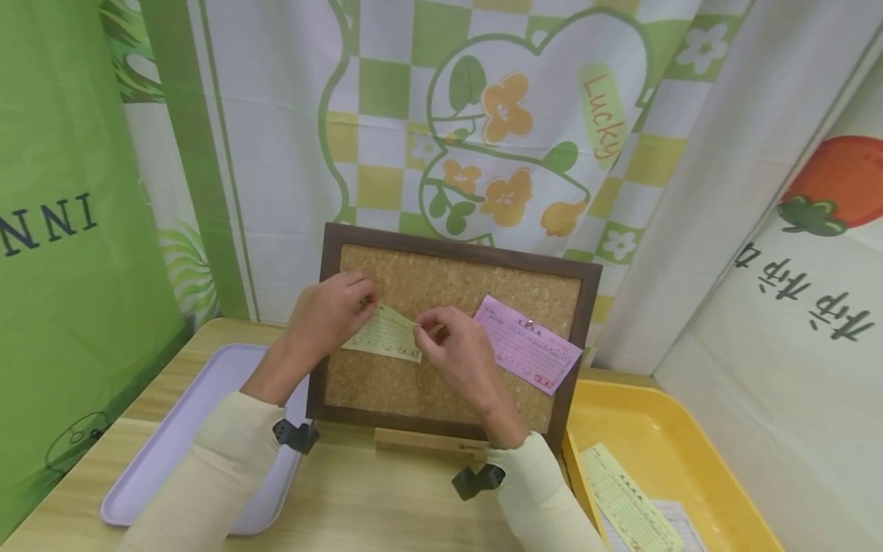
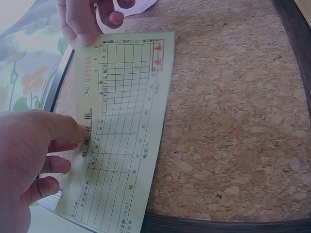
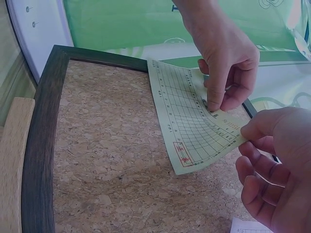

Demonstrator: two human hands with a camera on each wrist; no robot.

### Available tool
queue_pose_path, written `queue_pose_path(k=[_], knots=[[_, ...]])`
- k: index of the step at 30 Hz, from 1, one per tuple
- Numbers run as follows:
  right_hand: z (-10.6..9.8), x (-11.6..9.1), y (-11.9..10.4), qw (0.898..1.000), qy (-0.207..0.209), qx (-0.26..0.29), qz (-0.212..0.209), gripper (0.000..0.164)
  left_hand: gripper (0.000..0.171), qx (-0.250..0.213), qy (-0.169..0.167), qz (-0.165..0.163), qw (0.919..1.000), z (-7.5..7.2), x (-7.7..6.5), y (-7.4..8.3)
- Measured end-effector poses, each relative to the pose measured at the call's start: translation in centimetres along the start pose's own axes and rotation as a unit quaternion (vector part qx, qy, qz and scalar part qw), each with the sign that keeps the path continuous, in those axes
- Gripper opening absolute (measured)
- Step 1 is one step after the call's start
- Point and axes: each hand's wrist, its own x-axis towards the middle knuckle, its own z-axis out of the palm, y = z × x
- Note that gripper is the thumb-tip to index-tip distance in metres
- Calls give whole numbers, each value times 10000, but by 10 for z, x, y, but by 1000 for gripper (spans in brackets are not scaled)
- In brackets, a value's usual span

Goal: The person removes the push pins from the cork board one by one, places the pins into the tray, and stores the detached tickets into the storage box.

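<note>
A pale yellow receipt slip [image 1: 386, 333] lies slantwise against a dark-framed cork board [image 1: 414, 391]. At the slip's upper edge, my left hand [image 1: 331, 310] pinches it with thumb and fingertips over the printed heading. I cannot see whether a pin sits under that thumb. With thumb and forefinger my right hand [image 3: 279, 165] pinches the slip's upper right corner, and the paper [image 3: 182, 116] bows between both hands. A pink receipt slip [image 1: 527, 345] hangs tilted on the board's right side, with a small pin [image 1: 530, 323] at its top.
A wooden stand [image 1: 428, 442] supports the board on the table [image 1: 386, 506]. On the left lies a lilac tray [image 1: 165, 437], with two pins [image 3: 34, 24] visible in it. Right of the board, a yellow tray [image 1: 679, 429] holds more slips [image 1: 631, 498]. A printed curtain [image 1: 386, 92] hangs behind.
</note>
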Motion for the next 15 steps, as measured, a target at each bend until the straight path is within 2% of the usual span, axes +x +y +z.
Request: queue_pose_path(k=[9, 12, 15], knots=[[1, -3, 2, 9999, -64, 68, 44, 5, 10, -26, 46, 67, 10000, 1, -3, 0], [0, -4, 1, 9997, -109, 196, 81, 4, 11, -122, -128, 74, 9998, -2, -5, 0], [-2, -5, 0, 9991, -157, 385, 80, 4, 14, -313, -438, 135, 9985, -6, -6, 1]])
